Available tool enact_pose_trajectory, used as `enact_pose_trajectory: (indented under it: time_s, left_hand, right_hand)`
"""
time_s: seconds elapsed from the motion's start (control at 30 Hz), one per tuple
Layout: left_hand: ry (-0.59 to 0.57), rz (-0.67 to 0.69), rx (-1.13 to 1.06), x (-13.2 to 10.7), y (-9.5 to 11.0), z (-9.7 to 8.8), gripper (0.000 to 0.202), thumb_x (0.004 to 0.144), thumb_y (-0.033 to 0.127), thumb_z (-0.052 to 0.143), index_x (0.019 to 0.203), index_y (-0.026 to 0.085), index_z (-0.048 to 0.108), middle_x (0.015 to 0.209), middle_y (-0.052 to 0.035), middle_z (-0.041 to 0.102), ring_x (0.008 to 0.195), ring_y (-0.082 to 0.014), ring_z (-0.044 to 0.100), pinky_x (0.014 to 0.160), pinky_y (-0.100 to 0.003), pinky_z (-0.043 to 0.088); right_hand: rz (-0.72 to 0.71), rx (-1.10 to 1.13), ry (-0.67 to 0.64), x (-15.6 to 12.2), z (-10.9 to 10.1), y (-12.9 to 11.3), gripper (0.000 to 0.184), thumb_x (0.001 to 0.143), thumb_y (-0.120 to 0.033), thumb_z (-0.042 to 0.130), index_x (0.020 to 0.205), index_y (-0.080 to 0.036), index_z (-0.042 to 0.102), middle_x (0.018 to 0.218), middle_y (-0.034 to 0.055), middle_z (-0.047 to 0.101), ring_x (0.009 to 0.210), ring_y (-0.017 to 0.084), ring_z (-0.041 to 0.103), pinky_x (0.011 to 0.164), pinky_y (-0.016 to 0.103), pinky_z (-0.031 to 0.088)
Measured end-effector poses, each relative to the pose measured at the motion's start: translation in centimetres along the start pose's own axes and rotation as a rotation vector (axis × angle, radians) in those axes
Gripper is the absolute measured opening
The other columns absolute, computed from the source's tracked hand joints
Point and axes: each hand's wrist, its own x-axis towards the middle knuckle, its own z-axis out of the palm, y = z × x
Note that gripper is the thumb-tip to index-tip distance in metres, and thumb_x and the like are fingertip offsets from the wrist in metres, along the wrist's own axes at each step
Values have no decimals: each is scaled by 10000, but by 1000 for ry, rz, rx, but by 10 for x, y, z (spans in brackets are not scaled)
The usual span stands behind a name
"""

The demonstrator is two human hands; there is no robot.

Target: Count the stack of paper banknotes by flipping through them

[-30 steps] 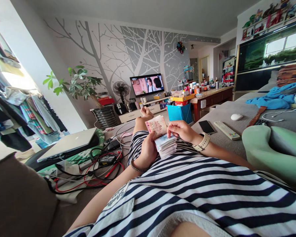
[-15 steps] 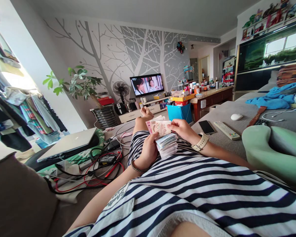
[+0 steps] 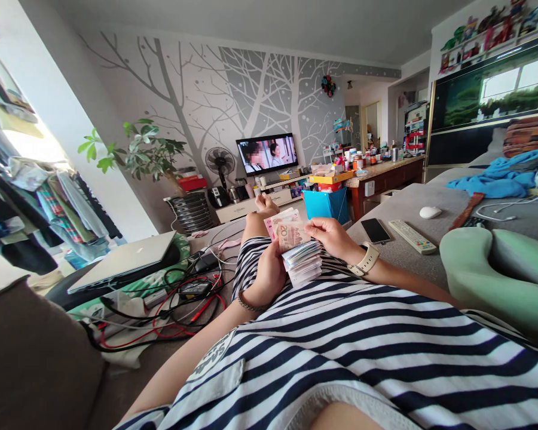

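Note:
I lie back in a striped dress, and a thick stack of banknotes [image 3: 301, 264] rests above my lap. My left hand [image 3: 269, 272], with a bracelet at the wrist, grips the stack from the left side. My right hand [image 3: 334, 234], with a pale watch on the wrist, pinches the pinkish top notes [image 3: 287, 230], which stand folded up away from the rest of the stack.
A phone [image 3: 375, 230], a remote [image 3: 412, 236] and a white mouse [image 3: 430, 212] lie on the grey surface to my right, beside a green cushion [image 3: 497, 269]. At left are a closed laptop [image 3: 123, 261] and tangled cables [image 3: 174, 304]. A television [image 3: 267, 153] plays ahead.
My right hand has moved onto the raised top notes and bent another one up from the stack. The left hand has kept its grip in place.

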Motion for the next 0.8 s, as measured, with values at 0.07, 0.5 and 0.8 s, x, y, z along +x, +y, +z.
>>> enact_pose_trajectory:
  time_s: [0.07,0.5,0.8]
  left_hand:
    - [1,-10,3,0,1,1,213,789,245,518,872,138,682,845,-75,723,894,-239,676,806,-347,531]
    - [22,44,70,3,-4,-6,156,776,231,532,774,158,670,780,-44,701,792,-196,660,766,-305,523]
    - [54,73,145,-1,0,-2,182,748,240,542,784,144,692,736,-56,702,812,-220,666,724,-309,519]
  right_hand:
    - [0,13,-13,0,1,0,346,881,-427,524,663,-159,513,590,-31,443,575,107,394,558,239,298]
    - [-4,44,-2,0,0,1,323,900,-447,505,746,-167,554,637,-16,503,590,115,449,564,235,339]
    - [10,47,-27,-1,-2,-2,397,915,-494,463,694,-169,518,590,-23,450,562,115,430,541,241,323]
